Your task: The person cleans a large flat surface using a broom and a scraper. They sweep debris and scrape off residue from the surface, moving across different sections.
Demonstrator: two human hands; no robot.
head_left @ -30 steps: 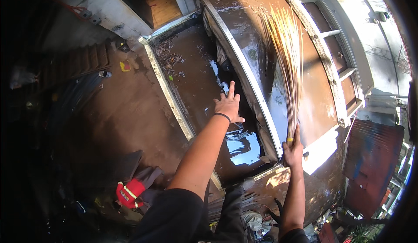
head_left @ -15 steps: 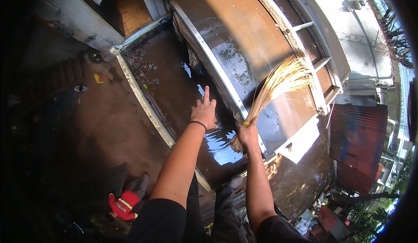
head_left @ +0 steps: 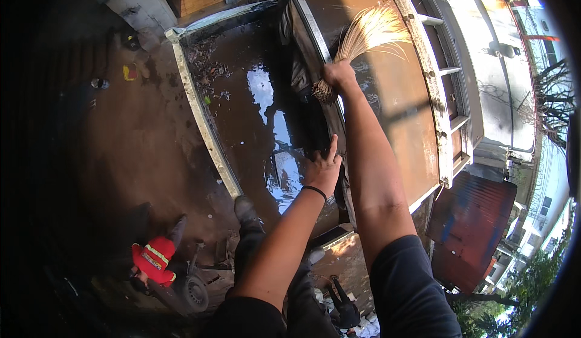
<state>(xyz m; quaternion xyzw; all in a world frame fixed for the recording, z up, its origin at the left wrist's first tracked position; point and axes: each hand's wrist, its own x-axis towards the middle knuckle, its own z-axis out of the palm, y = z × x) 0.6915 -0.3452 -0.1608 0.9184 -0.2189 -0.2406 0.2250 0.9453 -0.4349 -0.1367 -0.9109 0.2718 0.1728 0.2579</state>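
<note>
My right hand [head_left: 340, 76] is closed around the bound base of a stick broom [head_left: 375, 34]. Its pale bristles fan out over a wet, brown-stained raised panel [head_left: 404, 141] with a metal edge. My left hand [head_left: 324, 171] is lower, beside the panel's near side, index finger stretched out and the other fingers partly bent. It holds nothing; whether it touches the edge I cannot tell. Left of the panel, a sunken tray-like surface [head_left: 236, 120] holds muddy water with bright reflections. Wet leaves [head_left: 203, 65] gather in its far left corner.
A pale raised rim [head_left: 203, 117] borders the sunken surface, with my shoe [head_left: 245, 208] at its near end. Far below on the left are a person in red [head_left: 154, 259] and a wheel [head_left: 195, 292]. A rusty red metal sheet [head_left: 472, 229] lies right.
The broom and my right hand have moved farther away along the panel. My left hand has shifted right and nearer, toward the panel's side. The whole view has swung.
</note>
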